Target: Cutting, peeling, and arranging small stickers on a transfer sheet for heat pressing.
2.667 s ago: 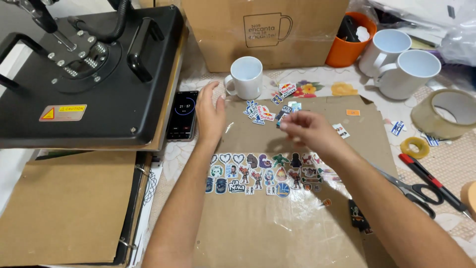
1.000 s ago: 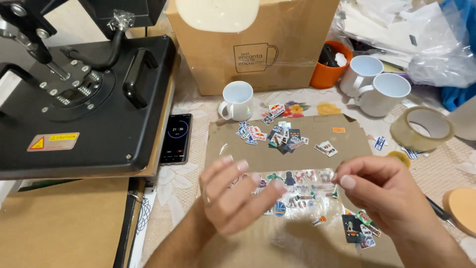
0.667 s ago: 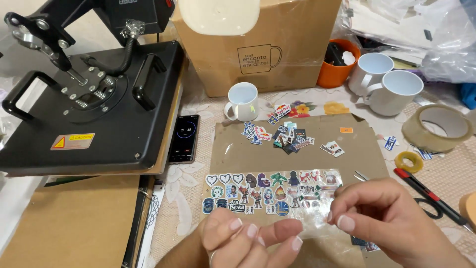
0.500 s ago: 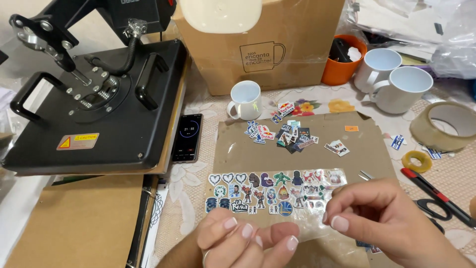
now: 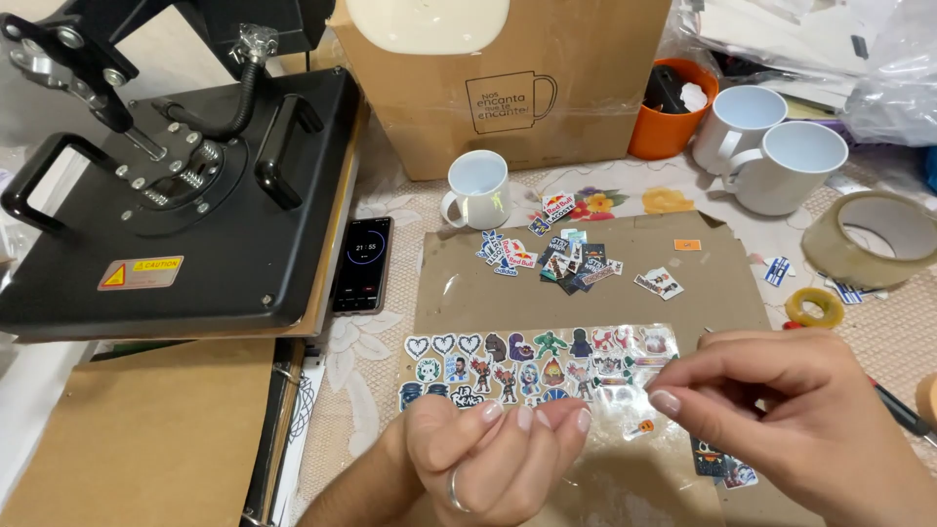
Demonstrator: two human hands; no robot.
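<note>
Left hand [image 5: 493, 454] curls its fingers inward, palm up, apparently holding nothing. Right hand [image 5: 781, 415] pinches the edge of the clear sticker sheet [image 5: 542, 366], which lies on brown cardboard [image 5: 468, 293] near a white mug [image 5: 480, 188].

Left hand [image 5: 493, 454] palm-up, fingers curled; right hand [image 5: 781, 415] thumb and forefinger pinched together.

Brown cardboard box [image 5: 508, 88] at back; yellow caution label [image 5: 140, 272] on black press; lit phone screen [image 5: 363, 263] beside.
</note>
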